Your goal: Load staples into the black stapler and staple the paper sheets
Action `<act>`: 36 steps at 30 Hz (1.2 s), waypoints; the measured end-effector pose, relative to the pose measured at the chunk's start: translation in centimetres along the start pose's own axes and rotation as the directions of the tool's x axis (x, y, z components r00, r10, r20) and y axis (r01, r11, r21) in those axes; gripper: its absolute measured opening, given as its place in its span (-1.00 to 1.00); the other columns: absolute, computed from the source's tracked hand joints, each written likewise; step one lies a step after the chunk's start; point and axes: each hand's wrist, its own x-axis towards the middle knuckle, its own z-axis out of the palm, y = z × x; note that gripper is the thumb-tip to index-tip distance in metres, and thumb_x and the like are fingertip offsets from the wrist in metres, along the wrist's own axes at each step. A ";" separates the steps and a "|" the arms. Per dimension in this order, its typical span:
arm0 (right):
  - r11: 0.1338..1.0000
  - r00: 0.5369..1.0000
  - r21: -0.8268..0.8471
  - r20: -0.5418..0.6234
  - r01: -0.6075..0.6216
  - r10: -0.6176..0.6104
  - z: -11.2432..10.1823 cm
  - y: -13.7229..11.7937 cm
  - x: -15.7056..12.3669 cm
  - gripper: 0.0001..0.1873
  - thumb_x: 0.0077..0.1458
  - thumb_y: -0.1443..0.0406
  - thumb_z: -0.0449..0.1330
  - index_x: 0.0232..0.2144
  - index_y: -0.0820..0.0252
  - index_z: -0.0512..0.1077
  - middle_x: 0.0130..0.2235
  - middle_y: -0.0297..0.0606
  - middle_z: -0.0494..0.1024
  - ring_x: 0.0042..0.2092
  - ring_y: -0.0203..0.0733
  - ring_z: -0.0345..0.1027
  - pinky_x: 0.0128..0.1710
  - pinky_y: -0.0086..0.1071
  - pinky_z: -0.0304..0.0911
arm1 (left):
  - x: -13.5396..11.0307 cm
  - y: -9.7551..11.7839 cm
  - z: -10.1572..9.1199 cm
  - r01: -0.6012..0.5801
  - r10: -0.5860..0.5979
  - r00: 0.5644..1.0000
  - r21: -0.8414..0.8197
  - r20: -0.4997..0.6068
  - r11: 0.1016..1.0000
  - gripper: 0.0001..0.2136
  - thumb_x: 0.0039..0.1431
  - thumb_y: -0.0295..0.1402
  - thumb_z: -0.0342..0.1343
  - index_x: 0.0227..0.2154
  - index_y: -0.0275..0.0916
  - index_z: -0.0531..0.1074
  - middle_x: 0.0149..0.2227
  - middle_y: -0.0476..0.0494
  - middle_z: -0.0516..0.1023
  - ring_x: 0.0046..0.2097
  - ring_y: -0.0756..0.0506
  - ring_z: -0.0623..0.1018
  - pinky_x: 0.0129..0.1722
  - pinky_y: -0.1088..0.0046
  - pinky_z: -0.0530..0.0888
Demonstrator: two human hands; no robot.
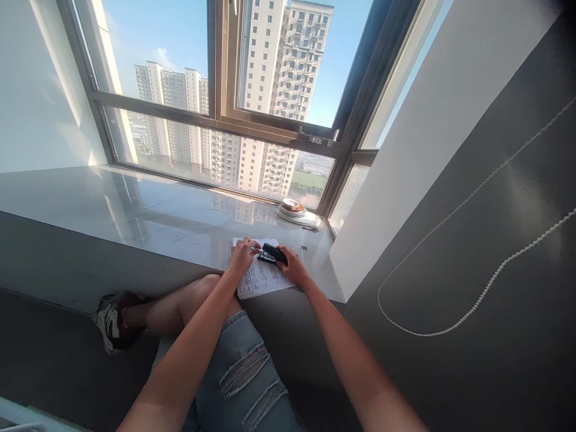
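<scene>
- Fingers (252,246) of left hand (243,255) curled down, tips at the near-left end of a black stapler (271,254); looks like touching it, and a small silvery bit shows at the fingertips, too small to tell what.
- Right hand (292,267) closed around the stapler's right end, fingers wrapped over the top, thumb side toward the person.
- Stapler lies roughly level, long axis running left-right and slightly tilted, held between both hands just above or on the paper; cannot tell if it rests on it.
- Paper sheet (261,279), white with printed text, lies flat on the window sill (148,210), near edge overhanging the sill front a little; both hands sit over its upper half.
- Sill is pale, glossy stone, reflecting the buildings outside.
- Stack of round plates or discs (294,212) with an orange-brown top sits farther back on the sill, near the window corner, well apart from the hands.
- Window frame (220,114) dark metal, tall apartment blocks and blue sky behind the glass.
- White wall panel (418,138) juts out on the right, just beside the paper's right side.
- Beaded blind cord (472,306) hangs in a loop against the dark grey wall at right.
- Person's bent knee (202,294) under the left forearm, ripped denim shorts (243,372) below, sneaker (112,321) on the floor at left.
</scene>
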 end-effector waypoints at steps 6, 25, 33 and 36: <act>1.000 1.000 0.005 -0.012 0.019 -0.019 0.1 0.3 0.0 -0.39 0.12 0.39 0.21 0.23 0.02 0.29 0.11 -0.15 0.46 0.12 -0.01 0.33 0.17 -0.12 0.21 | 0.1 -0.2 0.3 0.013 -0.014 0.999 0.011 0.030 1.000 -0.81 0.31 -0.35 0.11 -0.14 -0.07 0.61 0.00 -0.20 0.53 0.12 -0.30 0.41 0.10 0.13 0.31; 1.000 1.000 0.013 -0.010 -0.003 0.003 0.1 0.1 0.0 -0.39 0.14 0.39 0.20 0.23 0.00 0.29 0.12 -0.15 0.45 0.12 -0.01 0.33 0.19 -0.09 0.20 | -0.4 -1.1 -0.6 0.172 -0.175 0.983 -0.053 -0.050 0.984 -0.74 0.14 -0.32 0.24 -0.08 -0.12 0.59 -0.12 -0.17 0.66 0.02 -0.27 0.55 0.08 0.18 0.39; 1.000 1.000 0.012 -0.014 0.024 -0.024 0.3 0.5 0.0 -0.39 0.14 0.39 0.20 0.23 0.03 0.27 0.14 -0.13 0.44 0.14 -0.02 0.31 0.19 -0.11 0.20 | -0.2 -0.8 -0.2 0.109 -0.097 0.994 -0.386 0.049 0.916 -0.62 0.02 -0.45 0.23 -0.04 -0.22 0.55 -0.20 -0.17 0.70 -0.12 -0.17 0.66 -0.10 0.33 0.55; 0.999 0.999 0.009 -0.004 0.038 -0.038 0.4 0.5 0.0 -0.39 0.16 0.39 0.19 0.25 0.06 0.24 0.17 -0.09 0.42 0.18 -0.01 0.28 0.21 -0.09 0.19 | 0.2 -0.9 0.3 0.067 0.001 0.989 -0.458 0.146 0.886 -0.48 -0.07 -0.47 0.27 0.05 -0.22 0.51 -0.18 -0.18 0.70 -0.08 -0.20 0.66 -0.10 0.29 0.58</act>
